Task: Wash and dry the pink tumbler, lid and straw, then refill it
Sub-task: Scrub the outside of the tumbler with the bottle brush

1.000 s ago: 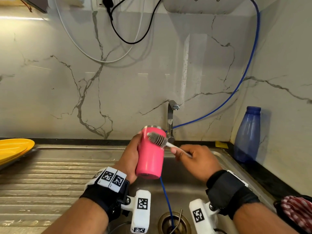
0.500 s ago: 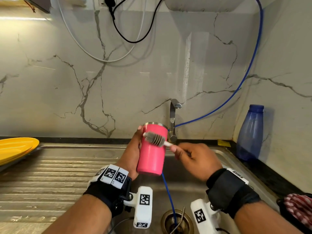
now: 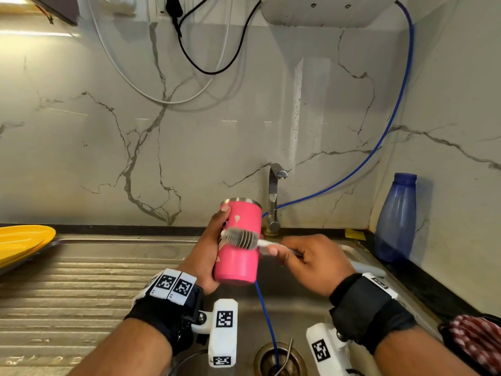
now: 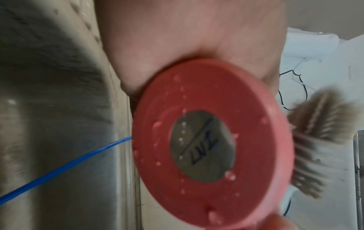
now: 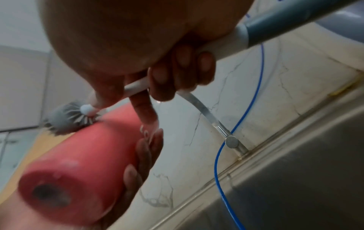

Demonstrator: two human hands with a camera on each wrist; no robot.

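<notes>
brush (image 3: 242, 238): my right hand (image 3: 311, 263) slid it from tumbler (image 3: 238, 251) rim toward 6 o'clock, now mid-wall | tumbler: my left hand (image 3: 207, 253) tipped it more upright

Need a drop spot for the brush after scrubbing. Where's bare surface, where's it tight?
Bare: the ribbed drainboard between the yellow plate and the left hand. Tight: the basin, with the blue tube running into the drain, and the right counter strip between blue bottle and checked cloth.

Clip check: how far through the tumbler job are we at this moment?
Early. Done: lid off the pink steel-rimmed tumbler. In hand: left hand holds it over the steel sink; right hand scrubs its outside with the grey bottle brush. Left: rinsing, drying, lid, straw, refill.
</notes>
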